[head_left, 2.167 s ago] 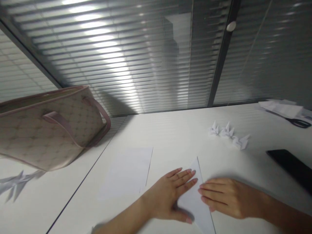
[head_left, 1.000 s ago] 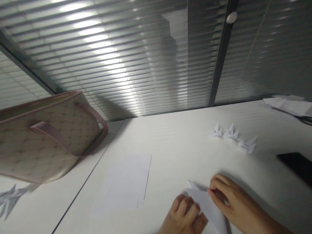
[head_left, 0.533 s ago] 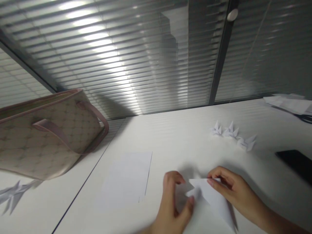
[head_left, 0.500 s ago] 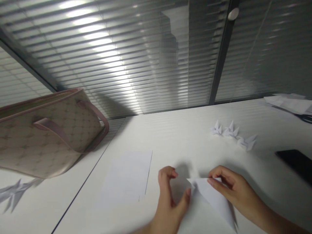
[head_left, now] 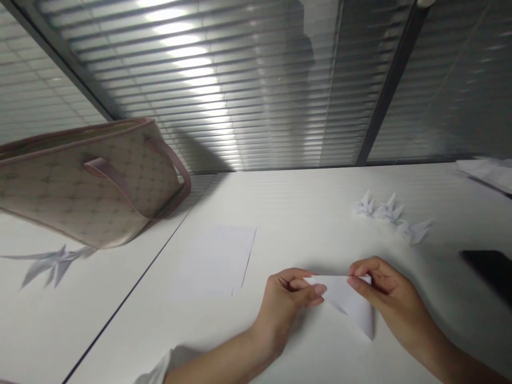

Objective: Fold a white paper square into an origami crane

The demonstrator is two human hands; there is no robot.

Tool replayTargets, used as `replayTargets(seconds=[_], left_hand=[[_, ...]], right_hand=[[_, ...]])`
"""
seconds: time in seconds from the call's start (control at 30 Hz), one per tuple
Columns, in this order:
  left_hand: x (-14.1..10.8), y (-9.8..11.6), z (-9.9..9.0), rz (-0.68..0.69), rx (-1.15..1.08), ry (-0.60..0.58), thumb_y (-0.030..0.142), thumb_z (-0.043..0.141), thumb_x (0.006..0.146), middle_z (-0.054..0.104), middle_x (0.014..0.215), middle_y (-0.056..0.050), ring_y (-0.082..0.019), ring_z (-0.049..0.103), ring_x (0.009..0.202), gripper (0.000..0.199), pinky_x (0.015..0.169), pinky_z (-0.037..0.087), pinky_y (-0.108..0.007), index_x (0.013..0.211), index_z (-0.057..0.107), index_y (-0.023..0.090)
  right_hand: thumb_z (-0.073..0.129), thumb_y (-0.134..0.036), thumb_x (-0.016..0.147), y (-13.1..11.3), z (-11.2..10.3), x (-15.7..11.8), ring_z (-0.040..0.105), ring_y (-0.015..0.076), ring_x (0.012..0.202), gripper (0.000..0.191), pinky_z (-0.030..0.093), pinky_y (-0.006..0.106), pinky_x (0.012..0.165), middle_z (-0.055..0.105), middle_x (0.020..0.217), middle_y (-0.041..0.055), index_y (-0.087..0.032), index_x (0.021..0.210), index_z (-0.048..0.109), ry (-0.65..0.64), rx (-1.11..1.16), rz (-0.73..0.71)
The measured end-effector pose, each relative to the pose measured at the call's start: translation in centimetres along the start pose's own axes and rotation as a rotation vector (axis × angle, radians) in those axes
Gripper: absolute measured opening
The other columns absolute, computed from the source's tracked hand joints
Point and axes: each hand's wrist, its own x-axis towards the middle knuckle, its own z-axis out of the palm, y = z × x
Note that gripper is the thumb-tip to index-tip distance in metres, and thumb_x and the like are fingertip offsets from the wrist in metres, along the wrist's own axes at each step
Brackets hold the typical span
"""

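Between my hands is a white sheet of paper (head_left: 352, 304), folded into a triangle with one corner pointing down toward me. My left hand (head_left: 290, 298) pinches its upper left corner between thumb and fingers. At the upper right of the fold, my right hand (head_left: 386, 290) grips the top edge with thumb and forefinger. A flat stack of white paper (head_left: 216, 261) lies to the left of my hands. Beyond my right hand stand several small folded paper cranes, the rightmost crane (head_left: 414, 231) being the closest to me.
A patterned handbag with pink handles (head_left: 92, 186) stands at the left, a larger folded paper crane (head_left: 56, 264) in front of it. A black phone (head_left: 488, 269) lies at the right, with loose papers (head_left: 488, 173) behind. Blinds (head_left: 240, 90) close off the table's far edge.
My left hand, open beside the paper before, has closed on its left corner. The paper is turned and lifted slightly, its lower corner now nearer. The view has shifted a little.
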Motion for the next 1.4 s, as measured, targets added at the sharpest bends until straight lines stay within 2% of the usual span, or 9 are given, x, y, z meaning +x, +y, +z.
replayTargets(seconds=[0.13,0.23,0.33,0.47,0.67,1.1,1.4], left_hand=[[0.1,0.6,0.2,0.000,-0.036,-0.025,0.034,0.092,0.053,0.072,0.070,-0.002,-0.013,0.065,0.069,0.038,0.073,0.052,-0.024,0.081,0.075,0.014],[-0.1,0.8,0.4,-0.014,-0.019,-0.040,0.033,0.093,0.051,0.073,0.069,-0.005,-0.012,0.063,0.063,0.037,0.067,0.050,-0.022,0.076,0.075,0.012],[-0.2,0.6,0.5,-0.015,0.006,-0.007,0.034,0.091,0.053,0.072,0.065,-0.005,-0.012,0.062,0.060,0.032,0.065,0.050,-0.022,0.068,0.075,0.011],[0.0,0.3,0.6,0.002,0.019,0.057,0.038,0.089,0.058,0.073,0.066,-0.005,-0.012,0.064,0.061,0.030,0.065,0.052,-0.022,0.068,0.076,0.012],[-0.1,0.6,0.7,-0.008,0.017,0.059,0.042,0.089,0.055,0.072,0.062,-0.004,-0.013,0.064,0.057,0.034,0.062,0.054,-0.023,0.063,0.074,0.013],[-0.2,0.6,0.6,-0.029,0.049,0.023,0.041,0.086,0.062,0.073,0.063,-0.007,-0.016,0.067,0.061,0.031,0.066,0.056,-0.026,0.067,0.075,0.012],[-0.3,0.7,0.6,-0.036,0.064,0.009,0.040,0.084,0.065,0.074,0.066,-0.008,-0.016,0.067,0.062,0.029,0.066,0.056,-0.026,0.068,0.076,0.012]], right_hand=[[0.071,-0.040,0.079,-0.7,0.2,-0.3,0.068,0.0180,0.084,0.026,0.054,0.023,0.068,0.073,0.090,0.0040,-0.025,0.100,0.069,-0.077,-0.021,0.058],[0.069,-0.039,0.080,-1.3,0.5,-0.6,0.068,0.0171,0.082,0.018,0.054,0.022,0.070,0.074,0.088,0.0038,-0.025,0.092,0.074,-0.113,-0.032,0.075],[0.069,-0.037,0.080,-1.7,0.8,-0.7,0.066,0.0164,0.082,0.015,0.052,0.021,0.070,0.072,0.084,0.0024,-0.026,0.087,0.075,-0.120,-0.035,0.056],[0.068,-0.035,0.081,-1.8,0.8,-0.8,0.064,0.0148,0.078,0.015,0.050,0.020,0.066,0.069,0.081,0.0012,-0.027,0.091,0.076,-0.142,-0.042,0.024],[0.063,-0.031,0.087,-1.9,0.7,-1.1,0.061,0.0130,0.072,0.017,0.046,0.021,0.058,0.066,0.079,0.0010,-0.029,0.098,0.076,-0.200,-0.141,-0.107],[0.058,-0.029,0.091,-1.6,0.4,-1.5,0.059,0.0127,0.073,0.024,0.046,0.020,0.055,0.063,0.083,0.0018,-0.032,0.110,0.072,-0.252,-0.209,-0.156],[0.058,-0.031,0.091,-2.0,0.4,-1.4,0.058,0.0126,0.069,0.024,0.044,0.019,0.050,0.062,0.080,0.0024,-0.030,0.109,0.073,-0.230,-0.214,-0.143]])
